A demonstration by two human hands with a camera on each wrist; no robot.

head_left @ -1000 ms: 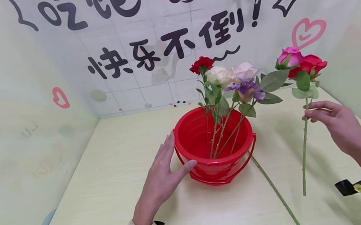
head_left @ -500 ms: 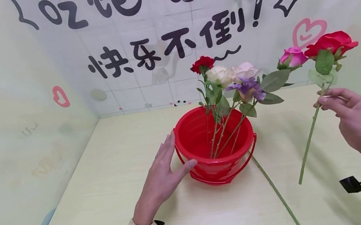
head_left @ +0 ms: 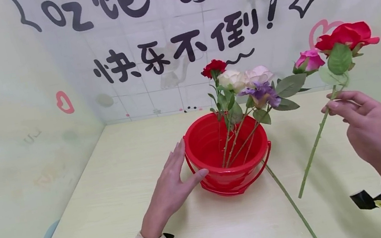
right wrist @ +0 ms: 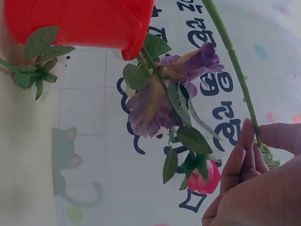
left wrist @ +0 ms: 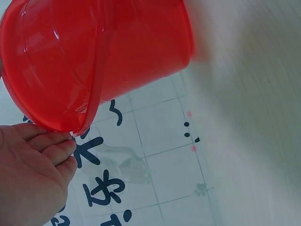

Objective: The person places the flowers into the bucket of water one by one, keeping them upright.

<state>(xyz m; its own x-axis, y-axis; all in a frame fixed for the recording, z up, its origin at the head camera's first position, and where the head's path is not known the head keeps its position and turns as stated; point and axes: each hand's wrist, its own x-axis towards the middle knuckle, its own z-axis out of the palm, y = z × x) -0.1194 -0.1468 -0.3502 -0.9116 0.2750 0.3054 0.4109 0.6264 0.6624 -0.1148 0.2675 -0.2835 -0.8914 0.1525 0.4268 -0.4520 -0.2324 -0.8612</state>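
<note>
My right hand (head_left: 369, 124) pinches the green stem of a red rose (head_left: 347, 38) between thumb and fingers, raised at the right of the table. The stem slants, its lower end toward the left. My left hand (head_left: 169, 185) lies along the left side of a red bucket (head_left: 219, 183), fingers straight at its rim; the left wrist view shows these fingertips (left wrist: 61, 141) by the rim. In the bucket lean a red carnation (head_left: 214, 68), two pale flowers (head_left: 231, 80), a purple flower (head_left: 260, 94) and a pink rose (head_left: 308, 62).
On the table, a loose green stem (head_left: 291, 203) runs from beside the bucket toward the front; the right wrist view shows leaves and a green flower base (right wrist: 35, 77) near the bucket. A printed sheet (head_left: 157, 95) stands behind. The bucket's handle (head_left: 266, 161) hangs down.
My right hand has lifted the red rose, swinging right and then slightly back left, and the stem's lower end has tilted left. The left hand and bucket stay put.
</note>
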